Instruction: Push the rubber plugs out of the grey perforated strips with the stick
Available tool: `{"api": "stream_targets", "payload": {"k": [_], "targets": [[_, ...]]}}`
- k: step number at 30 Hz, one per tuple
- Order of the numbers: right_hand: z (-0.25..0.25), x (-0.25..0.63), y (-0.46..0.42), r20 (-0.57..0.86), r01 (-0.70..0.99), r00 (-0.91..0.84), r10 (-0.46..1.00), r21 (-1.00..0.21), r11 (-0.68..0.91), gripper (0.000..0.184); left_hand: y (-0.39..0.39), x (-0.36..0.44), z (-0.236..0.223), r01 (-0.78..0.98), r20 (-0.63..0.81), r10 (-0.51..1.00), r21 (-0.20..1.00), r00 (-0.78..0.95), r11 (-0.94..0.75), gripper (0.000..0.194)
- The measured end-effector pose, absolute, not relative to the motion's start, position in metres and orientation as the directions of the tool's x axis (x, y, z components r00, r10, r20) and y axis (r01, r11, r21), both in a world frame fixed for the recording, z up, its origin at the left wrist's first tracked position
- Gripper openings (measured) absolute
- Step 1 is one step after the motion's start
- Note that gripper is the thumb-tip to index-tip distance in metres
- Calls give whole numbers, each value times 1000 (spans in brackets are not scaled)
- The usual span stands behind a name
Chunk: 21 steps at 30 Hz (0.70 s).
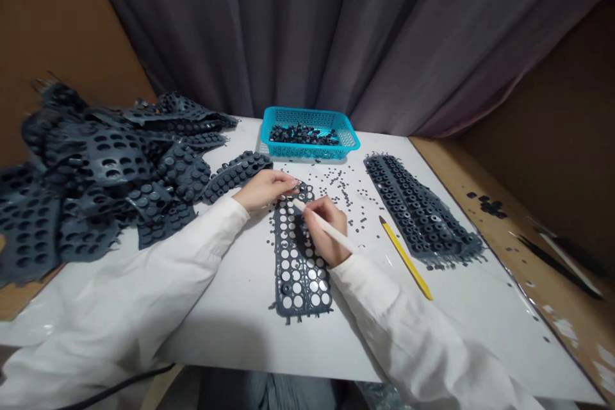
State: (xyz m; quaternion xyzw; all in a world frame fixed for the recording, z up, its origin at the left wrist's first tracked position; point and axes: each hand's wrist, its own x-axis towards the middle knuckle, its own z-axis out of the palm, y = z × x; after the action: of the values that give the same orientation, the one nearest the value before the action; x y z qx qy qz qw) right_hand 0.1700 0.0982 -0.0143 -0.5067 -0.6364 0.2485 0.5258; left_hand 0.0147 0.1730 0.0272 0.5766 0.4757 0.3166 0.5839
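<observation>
Dark grey rubber sheet with rows of round holes [306, 282] lies lengthwise on the white surface [230, 314], directly before the person. Clock positions are taken from its centre, with 12 o'clock pointing away.

Left hand [269, 189]: at 11 o'clock, fingers drawn together at the far end of the sheet. Whether they pinch the rubber or only press on it cannot be told.
Right hand [330, 225]: at 1 o'clock, over the sheet, fingers pinching a white pen-shaped tool [339, 237] with its tip toward the left fingers.

Possible faults and causes:
1. Jabbed finger. The tip points close to the left fingers; a slip on smooth rubber could drive it into them.
2. Sheet shift. Only the far end is attended by the left hand; a sideways push could swing the 6 o'clock end.
3. Scattered parts. Small black discs [343, 189] lie loose at 1 o'clock, so a sweeping sleeve could spread them, away from the turquoise plastic mesh basket [307, 152] at 12 o'clock.
4. Rolling obstruction. A yellow stick-shaped tool [406, 258] lies free at 3 o'clock; the right forearm could knock it.
</observation>
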Motion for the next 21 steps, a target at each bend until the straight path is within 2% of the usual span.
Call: {"api": "stream_targets", "payload": {"k": [3, 5, 7, 10, 13, 14, 18, 21], "targets": [[-5, 177, 97, 527, 330, 272, 805, -837, 436, 19, 155, 4, 25, 20, -211, 914, 976, 346, 218, 33], [2, 179, 94, 594, 347, 290, 751, -796, 495, 24, 141, 1, 23, -108, -293, 870, 926, 397, 362, 33], [9, 179, 90, 612, 388, 197, 766, -766, 512, 24, 129, 1, 18, -200, -357, 818, 853, 452, 483, 34], [13, 178, 86, 625, 486, -51, 779, -666, 566, 16, 117, 4, 11, -263, -363, 776, 795, 516, 547, 34], [11, 177, 86, 620, 539, -217, 754, -568, 622, 34, 113, 6, 7, -262, -357, 766, 791, 535, 552, 36], [11, 177, 87, 605, 541, -241, 759, -566, 622, 35, 112, 7, 6, -249, -364, 764, 796, 533, 552, 37], [11, 173, 86, 554, 493, -257, 792, -630, 600, 20, 111, 8, 7, -193, -400, 762, 810, 510, 554, 41], [16, 178, 91, 520, 520, -223, 825, -652, 552, 20, 111, 7, 8, -185, -418, 774, 813, 475, 552, 44]]}}
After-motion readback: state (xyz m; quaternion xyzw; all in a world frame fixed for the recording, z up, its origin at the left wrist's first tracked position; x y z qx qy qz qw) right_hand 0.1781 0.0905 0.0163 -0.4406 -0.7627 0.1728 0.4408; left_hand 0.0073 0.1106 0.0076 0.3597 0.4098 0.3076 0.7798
